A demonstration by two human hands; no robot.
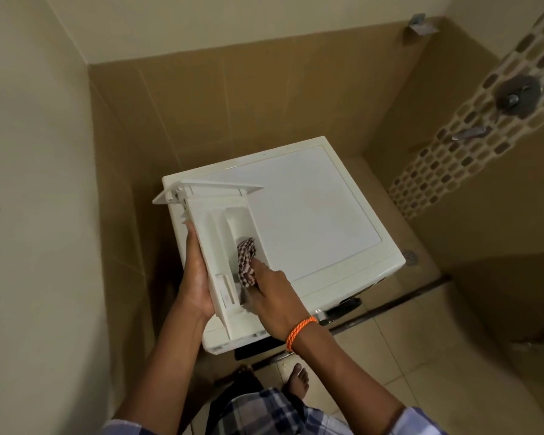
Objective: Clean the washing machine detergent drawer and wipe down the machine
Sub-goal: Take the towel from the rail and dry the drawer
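Right now we hold the detergent drawer (215, 246) out of its slot, above the near-left part of the washing machine (308, 208), its front panel pointing toward twelve o'clock. Our left hand (195, 277) grips the drawer's left wall at nine o'clock, fingers curled round its edge. Our right hand (270, 293) pinches a checked cloth (246, 262) and presses it into the right-hand compartment, at about five o'clock of the drawer. An orange cord bracelet (299, 332) circles that wrist. At two o'clock, wall taps (515, 95) sit on a mosaic strip.
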